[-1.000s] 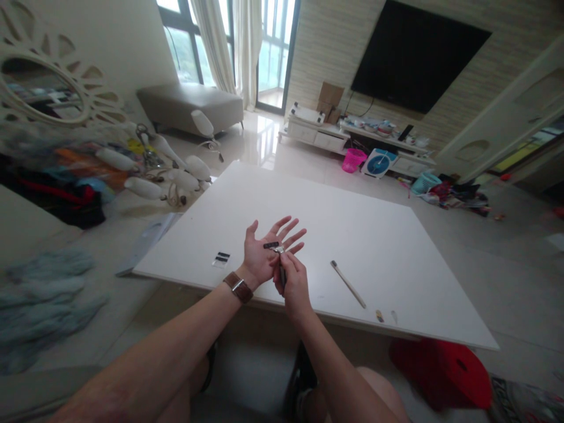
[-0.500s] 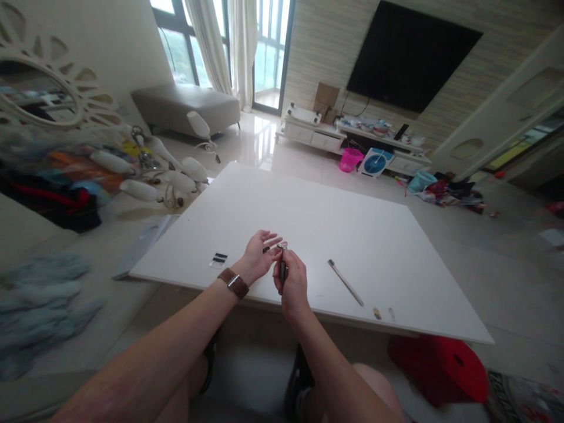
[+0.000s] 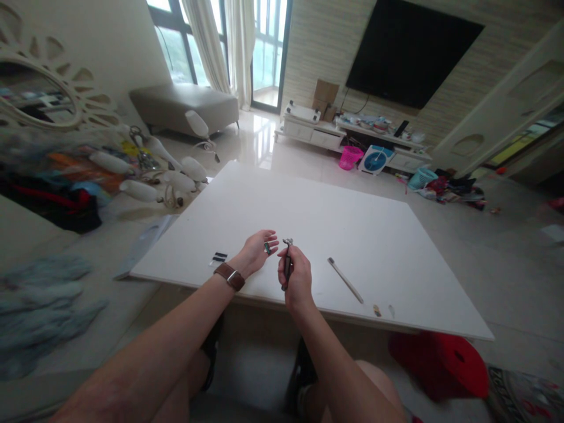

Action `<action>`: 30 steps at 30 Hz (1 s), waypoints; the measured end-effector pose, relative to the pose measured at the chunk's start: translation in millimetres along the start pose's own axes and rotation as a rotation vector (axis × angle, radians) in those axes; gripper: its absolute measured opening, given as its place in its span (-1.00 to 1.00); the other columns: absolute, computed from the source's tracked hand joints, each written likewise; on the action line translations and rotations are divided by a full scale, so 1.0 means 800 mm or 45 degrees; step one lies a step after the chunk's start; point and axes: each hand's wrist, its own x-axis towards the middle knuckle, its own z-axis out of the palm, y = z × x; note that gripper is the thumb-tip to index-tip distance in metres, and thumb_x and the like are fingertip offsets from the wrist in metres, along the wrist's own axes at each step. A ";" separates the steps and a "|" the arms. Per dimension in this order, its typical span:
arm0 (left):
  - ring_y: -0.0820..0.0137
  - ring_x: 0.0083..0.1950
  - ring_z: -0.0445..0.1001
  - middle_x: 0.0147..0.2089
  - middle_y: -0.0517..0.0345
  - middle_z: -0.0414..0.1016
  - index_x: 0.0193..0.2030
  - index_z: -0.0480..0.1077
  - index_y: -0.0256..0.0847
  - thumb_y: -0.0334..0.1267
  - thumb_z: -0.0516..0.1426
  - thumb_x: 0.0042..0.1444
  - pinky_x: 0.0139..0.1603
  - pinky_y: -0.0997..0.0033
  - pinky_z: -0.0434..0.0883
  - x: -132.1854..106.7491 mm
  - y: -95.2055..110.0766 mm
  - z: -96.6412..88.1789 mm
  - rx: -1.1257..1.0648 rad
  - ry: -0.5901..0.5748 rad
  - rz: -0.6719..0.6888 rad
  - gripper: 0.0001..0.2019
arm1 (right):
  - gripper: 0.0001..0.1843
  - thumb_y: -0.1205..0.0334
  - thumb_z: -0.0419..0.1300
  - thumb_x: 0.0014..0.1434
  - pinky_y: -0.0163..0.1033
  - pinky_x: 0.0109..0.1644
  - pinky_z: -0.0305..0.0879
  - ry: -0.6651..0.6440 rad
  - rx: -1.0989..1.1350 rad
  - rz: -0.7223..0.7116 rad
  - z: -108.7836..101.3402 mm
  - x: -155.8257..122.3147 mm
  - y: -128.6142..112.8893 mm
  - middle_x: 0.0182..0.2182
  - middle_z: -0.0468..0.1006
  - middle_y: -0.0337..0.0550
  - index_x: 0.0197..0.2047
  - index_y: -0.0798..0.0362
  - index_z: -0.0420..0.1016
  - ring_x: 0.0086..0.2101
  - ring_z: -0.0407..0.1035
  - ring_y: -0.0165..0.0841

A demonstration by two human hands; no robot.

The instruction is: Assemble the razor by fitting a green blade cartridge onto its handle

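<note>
My left hand (image 3: 256, 251) is palm up over the near part of the white table, fingers slightly curled. A small dark-green rectangular piece (image 3: 267, 248) with a light edge rests at its fingers. In my right hand (image 3: 298, 276), the fingers wrap round the dark handle of a small tool (image 3: 288, 264) with a silvery metal head pointing up. The head is too small to tell its exact kind. A narrow gap parts the tool from my left fingers. Left of my hands lies a clear piece with two black strips (image 3: 219, 257). A toothbrush (image 3: 345, 281) lies to the right.
On the white table (image 3: 317, 205), a small tan-and-dark piece (image 3: 376, 310) and a small clear piece (image 3: 392, 311) lie near the front right edge. A red round item (image 3: 436, 364) stands below that edge. A lamp with several white shades (image 3: 176, 182) is beyond the left side.
My hands have moved apart. The tool's head has come away from my left fingers, shifting slightly right, and the green piece in my left hand now shows more plainly.
</note>
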 end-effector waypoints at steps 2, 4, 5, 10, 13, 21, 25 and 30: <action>0.36 -0.26 0.51 -0.27 -0.04 0.45 -0.27 0.39 -0.31 -0.61 0.11 -0.02 -0.27 0.39 0.44 0.002 0.001 -0.001 0.062 -0.017 0.010 -0.80 | -0.64 -0.06 0.08 0.24 -0.42 -0.72 -0.15 -0.002 0.002 -0.003 0.000 -0.001 0.000 -0.70 0.30 -0.40 -0.37 0.06 0.42 -0.75 0.00 -0.57; 0.38 -0.15 0.54 -0.21 -0.02 0.47 -0.24 0.38 -0.29 -0.71 0.10 -0.09 -0.14 0.43 0.44 0.004 0.000 -0.002 0.120 -0.030 0.046 -0.68 | -0.64 -0.06 0.08 0.24 -0.42 -0.72 -0.16 0.001 0.007 0.003 -0.001 -0.001 -0.001 -0.70 0.29 -0.40 -0.37 0.06 0.42 -0.76 -0.01 -0.57; 0.38 -0.11 0.54 -0.19 -0.01 0.47 -0.24 0.37 -0.28 -0.74 0.10 -0.11 -0.09 0.43 0.43 0.005 -0.001 -0.003 0.147 -0.036 0.064 -0.65 | -0.64 -0.06 0.08 0.24 -0.42 -0.72 -0.17 0.006 0.008 0.005 -0.001 -0.002 -0.001 -0.70 0.29 -0.41 -0.37 0.06 0.42 -0.76 -0.01 -0.57; 0.35 -0.13 0.58 -0.26 0.07 0.44 -0.22 0.33 -0.28 -0.69 0.26 -0.14 -0.03 0.36 0.40 0.016 -0.007 -0.012 0.327 -0.043 0.130 -0.63 | -0.65 -0.04 0.09 0.24 -0.43 -0.73 -0.18 0.036 0.038 0.015 -0.003 0.001 -0.006 -0.70 0.30 -0.41 -0.38 0.06 0.42 -0.77 -0.01 -0.58; 0.37 -0.25 0.56 -0.31 0.10 0.46 -0.17 0.34 -0.28 -0.56 0.34 -0.14 -0.14 0.36 0.41 0.024 -0.007 -0.025 0.556 -0.046 0.212 -0.61 | -0.66 -0.03 0.09 0.23 -0.43 -0.73 -0.18 0.045 0.078 0.018 -0.005 0.003 -0.011 -0.69 0.30 -0.41 -0.38 0.06 0.41 -0.77 -0.01 -0.59; 0.33 -0.29 0.52 -0.28 0.04 0.57 -0.14 0.46 -0.26 -0.44 0.26 -0.08 -0.30 0.41 0.37 0.043 -0.019 -0.051 1.646 -0.245 0.509 -0.70 | -0.65 -0.03 0.09 0.23 -0.41 -0.73 -0.19 0.066 0.139 0.003 -0.010 0.006 -0.023 -0.69 0.32 -0.40 -0.40 0.07 0.43 -0.77 -0.01 -0.58; 0.32 -0.35 0.50 -0.36 0.08 0.56 -0.23 0.47 -0.27 -0.42 0.29 -0.16 -0.34 0.40 0.33 0.044 -0.037 -0.050 1.760 -0.261 0.519 -0.73 | -0.66 -0.02 0.09 0.22 -0.40 -0.72 -0.19 0.061 0.168 0.000 -0.012 0.006 -0.030 -0.69 0.32 -0.40 -0.41 0.07 0.42 -0.77 0.00 -0.58; 0.34 -0.39 0.49 -0.43 0.14 0.54 -0.35 0.47 -0.24 -0.40 0.31 -0.21 -0.36 0.43 0.30 0.047 -0.054 -0.049 1.854 -0.329 0.496 -0.79 | -0.65 -0.03 0.10 0.22 -0.39 -0.71 -0.16 0.080 0.190 0.015 -0.014 0.009 -0.034 -0.70 0.32 -0.39 -0.41 0.06 0.42 -0.77 0.02 -0.57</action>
